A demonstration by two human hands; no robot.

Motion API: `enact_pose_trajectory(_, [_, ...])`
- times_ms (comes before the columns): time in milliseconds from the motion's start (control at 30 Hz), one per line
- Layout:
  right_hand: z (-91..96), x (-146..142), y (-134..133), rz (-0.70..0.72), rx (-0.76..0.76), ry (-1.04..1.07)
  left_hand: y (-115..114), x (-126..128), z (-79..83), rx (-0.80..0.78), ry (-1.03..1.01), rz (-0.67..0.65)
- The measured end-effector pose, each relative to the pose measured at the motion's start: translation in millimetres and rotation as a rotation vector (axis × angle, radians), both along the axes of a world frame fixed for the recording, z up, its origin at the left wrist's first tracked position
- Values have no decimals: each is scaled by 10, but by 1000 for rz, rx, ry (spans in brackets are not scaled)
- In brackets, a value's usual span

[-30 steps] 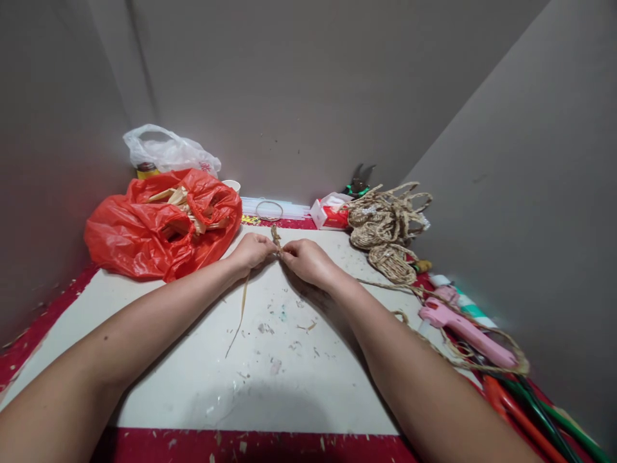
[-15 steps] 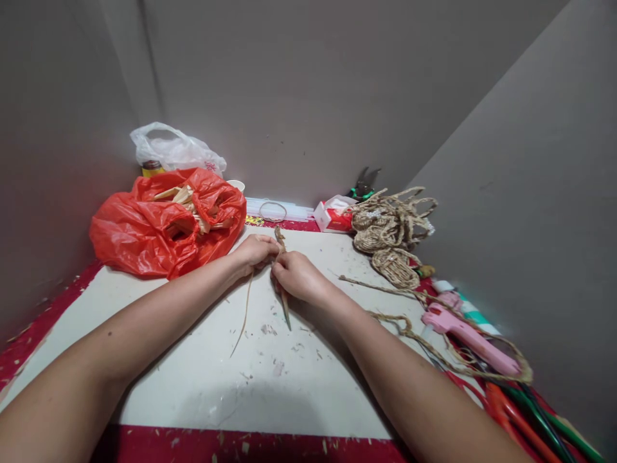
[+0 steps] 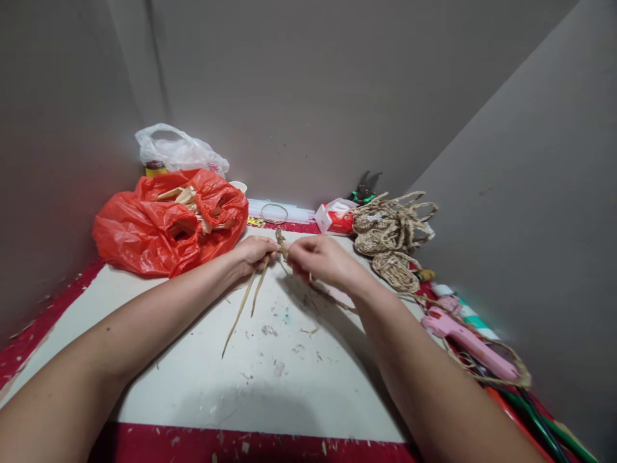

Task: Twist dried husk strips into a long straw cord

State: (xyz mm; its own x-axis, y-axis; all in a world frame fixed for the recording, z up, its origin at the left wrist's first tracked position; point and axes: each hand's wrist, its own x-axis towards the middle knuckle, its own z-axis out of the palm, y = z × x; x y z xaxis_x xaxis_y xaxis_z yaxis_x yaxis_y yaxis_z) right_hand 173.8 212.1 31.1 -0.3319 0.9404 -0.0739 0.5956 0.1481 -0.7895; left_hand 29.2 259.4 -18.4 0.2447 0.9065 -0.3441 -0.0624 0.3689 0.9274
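Observation:
My left hand (image 3: 254,251) and my right hand (image 3: 322,258) meet over the far middle of a white board (image 3: 270,373). Both are closed on a short braided straw cord (image 3: 279,239) that sticks up between them. Two loose straw strips (image 3: 245,297) hang down from my left fingers onto the board. A twisted strand runs back under my right wrist toward the right.
A red plastic bag (image 3: 144,228) full of dried husks lies at the back left, a white bag (image 3: 178,151) behind it. Woven straw pieces (image 3: 393,235) are piled at the back right. A pink glue gun (image 3: 470,344) and pliers (image 3: 364,186) lie along the right wall.
My right hand has lifted and shifted right from the board. A second straw strip now hangs beside the first under my left hand. The view drifted slightly.

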Motion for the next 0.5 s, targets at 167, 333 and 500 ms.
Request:
enact_pose_trajectory(167, [-223, 36, 227, -235, -78, 202, 17, 2, -15, 30, -19, -22])
enact_pose_trajectory(333, [-351, -37, 284, -163, -426, 426, -1, 21, -24, 70, 25, 0])
enact_pose_trajectory(500, [-351, 36, 353, -143, -568, 473, -45, 27, -28, 204, 117, -13])
